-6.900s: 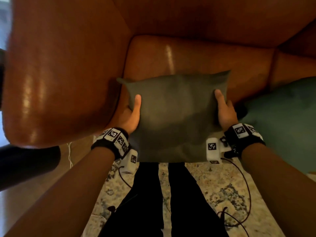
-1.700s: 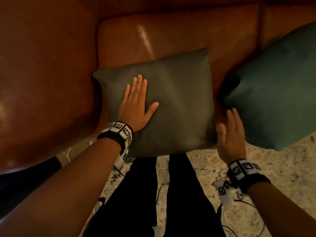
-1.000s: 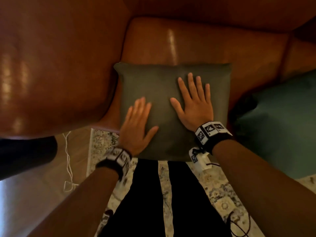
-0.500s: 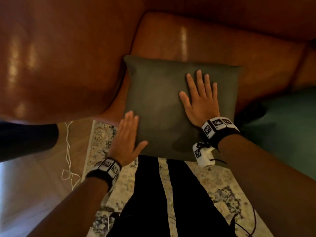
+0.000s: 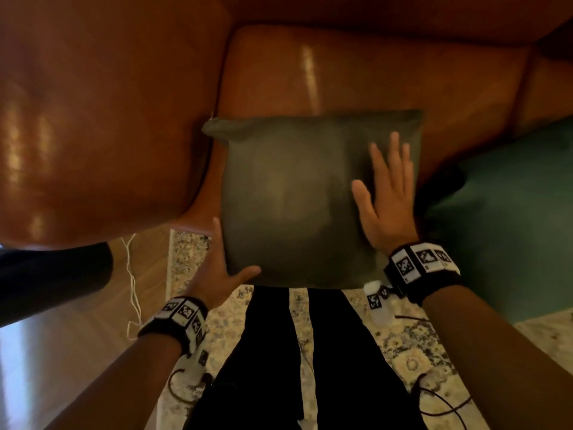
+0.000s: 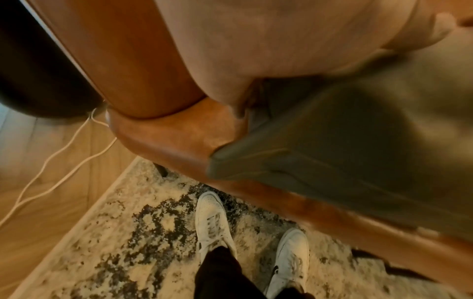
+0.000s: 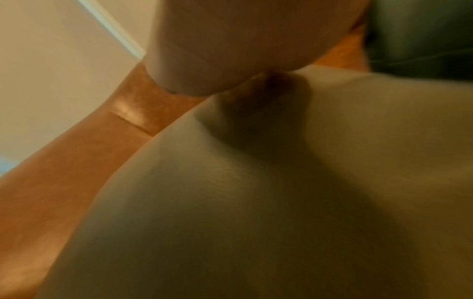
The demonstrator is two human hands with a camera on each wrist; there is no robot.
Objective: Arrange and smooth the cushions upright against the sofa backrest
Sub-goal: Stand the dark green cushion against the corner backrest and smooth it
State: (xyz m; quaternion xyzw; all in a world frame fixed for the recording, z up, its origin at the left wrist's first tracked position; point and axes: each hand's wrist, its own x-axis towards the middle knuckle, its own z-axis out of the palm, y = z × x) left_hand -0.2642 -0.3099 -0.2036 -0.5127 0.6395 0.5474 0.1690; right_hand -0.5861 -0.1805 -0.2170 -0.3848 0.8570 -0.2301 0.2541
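Observation:
An olive-green cushion [image 5: 294,197] stands on the seat and leans against the brown leather sofa backrest [image 5: 341,72]. My right hand [image 5: 387,197] lies flat on the cushion's right side with fingers straight and spread. My left hand [image 5: 217,268] is at the lower-left corner. Its fingers run straight up the left edge and its thumb lies across the front. The left wrist view shows that corner [image 6: 220,161] over the seat's front edge. The right wrist view is filled by the cushion's face [image 7: 256,202]. A teal cushion [image 5: 511,228] leans to the right.
The broad sofa armrest [image 5: 93,119] bulges close to the olive cushion's left. My legs in black trousers [image 5: 269,352] stand on a patterned rug [image 5: 418,352]. A white cord [image 5: 133,290] trails on the wooden floor beside a dark object [image 5: 46,274].
My left hand has slid off the cushion's face to its lower-left corner. My right hand has swept across the face towards the right edge.

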